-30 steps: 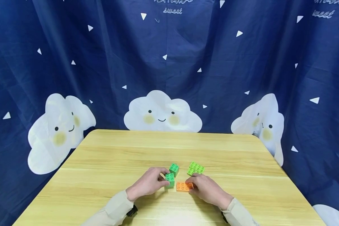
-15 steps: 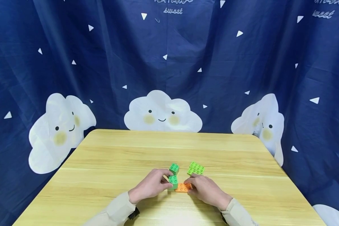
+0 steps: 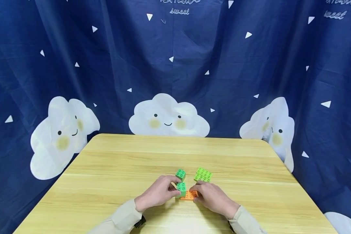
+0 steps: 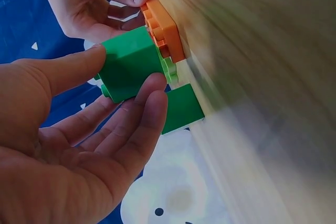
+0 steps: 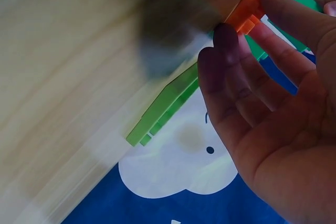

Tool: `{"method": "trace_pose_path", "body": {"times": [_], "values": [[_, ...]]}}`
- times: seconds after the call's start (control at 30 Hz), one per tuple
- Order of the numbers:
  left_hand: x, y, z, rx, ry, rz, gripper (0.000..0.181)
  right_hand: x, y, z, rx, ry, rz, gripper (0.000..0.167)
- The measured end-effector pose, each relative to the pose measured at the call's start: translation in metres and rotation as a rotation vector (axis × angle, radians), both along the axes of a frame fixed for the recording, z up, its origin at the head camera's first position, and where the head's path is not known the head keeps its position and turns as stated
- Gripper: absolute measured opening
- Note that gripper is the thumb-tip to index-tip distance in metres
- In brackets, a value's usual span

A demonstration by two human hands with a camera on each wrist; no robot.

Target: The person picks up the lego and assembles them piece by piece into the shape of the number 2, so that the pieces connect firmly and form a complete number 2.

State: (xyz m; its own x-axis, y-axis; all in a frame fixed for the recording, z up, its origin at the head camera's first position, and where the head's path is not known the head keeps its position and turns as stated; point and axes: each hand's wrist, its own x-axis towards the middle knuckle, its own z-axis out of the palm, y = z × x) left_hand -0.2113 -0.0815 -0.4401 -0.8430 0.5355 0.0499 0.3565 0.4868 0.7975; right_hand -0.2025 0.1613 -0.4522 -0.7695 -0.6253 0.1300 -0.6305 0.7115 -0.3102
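The left hand (image 3: 158,192) bends its fingers and thumb to pinch a green block (image 3: 181,187) over the left end of the orange brick (image 3: 188,195); I can't tell if they touch. A second green block (image 3: 180,175) sits just far of it on the table (image 3: 105,169). Light green bricks (image 3: 203,174) lie far and right. The right hand (image 3: 213,198) pinches the orange brick's right end. Far away, the blue curtain (image 3: 114,61) says "sweet".

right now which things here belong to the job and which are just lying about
Job in hand:
near green block, held by left hand
orange brick, held by right hand

Apparently just lying about:
farther green block
light-green bricks
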Motion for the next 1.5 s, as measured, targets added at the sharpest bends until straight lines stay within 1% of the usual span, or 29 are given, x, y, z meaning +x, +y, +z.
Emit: {"method": "trace_pose_path", "body": {"times": [0.17,0.57,0.97,1.33,1.5], "values": [[0.001,0.002,0.000,-0.016,0.014,-0.002,0.036,0.001,-0.001,0.001,-0.003,-0.007,0.008,0.026],[0.001,0.007,-0.003,-0.041,0.003,-0.005,0.036,-0.001,-0.001,-0.002,0.002,-0.009,0.001,0.025],[0.002,0.011,-0.005,-0.030,0.019,-0.021,0.035,0.000,-0.002,-0.001,-0.004,-0.012,0.014,0.023],[0.002,0.010,-0.006,-0.015,-0.007,-0.024,0.036,-0.001,-0.001,-0.002,-0.011,-0.044,0.004,0.025],[0.001,0.009,-0.004,-0.016,-0.007,-0.023,0.034,-0.002,-0.001,0.000,-0.036,-0.056,-0.013,0.030]]}}
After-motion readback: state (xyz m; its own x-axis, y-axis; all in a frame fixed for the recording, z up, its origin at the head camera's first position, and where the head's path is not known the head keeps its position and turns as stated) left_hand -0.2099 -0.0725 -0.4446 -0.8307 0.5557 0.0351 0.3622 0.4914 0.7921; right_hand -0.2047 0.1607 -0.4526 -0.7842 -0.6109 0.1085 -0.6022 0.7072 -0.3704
